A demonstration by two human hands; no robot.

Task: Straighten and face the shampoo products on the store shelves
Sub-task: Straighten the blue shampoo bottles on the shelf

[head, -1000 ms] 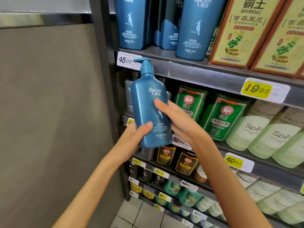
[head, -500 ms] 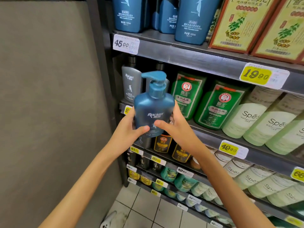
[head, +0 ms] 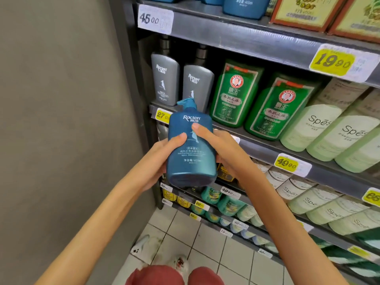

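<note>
As we look down past our forearms, red shorts (head: 156,276) sit at the btm edge, w/ a white shoe (head: 144,245) on the tiled floor (head: 205,243) beyond. Both our grips are closed round one thing, the blue bottle (head: 191,165). Our left grip (head: 156,161) wraps its left side, thumb laid on the front label. Our right grip (head: 226,153) wraps the right side, w/ one finger across the front just under the Raclen logo. We hold the bottle off the shelf, in the air before the shelving's left end. Its label faces us, its base is tipped our way so the underside shows, and its pump spout points left. Right behind the pump runs a shelf edge (head: 267,155) w/ a yellow 27 price tag (head: 162,115). On that shelf stand two grey bottles (head: 165,79) side by side, same Raclen brand, labels front. To their right come two green bottles (head: 234,93), then pale green Spes bottles (head: 316,124). Higher up, the top shelf (head: 246,40) carries a 45.00 tag (head: 155,19) and a 19.90 tag (head: 333,61). Above it we see only the btms of the top-row bottles (head: 244,7) and orange-edged boxes (head: 304,11). Left of it all is a plain grey wall panel (head: 61,99).
</note>
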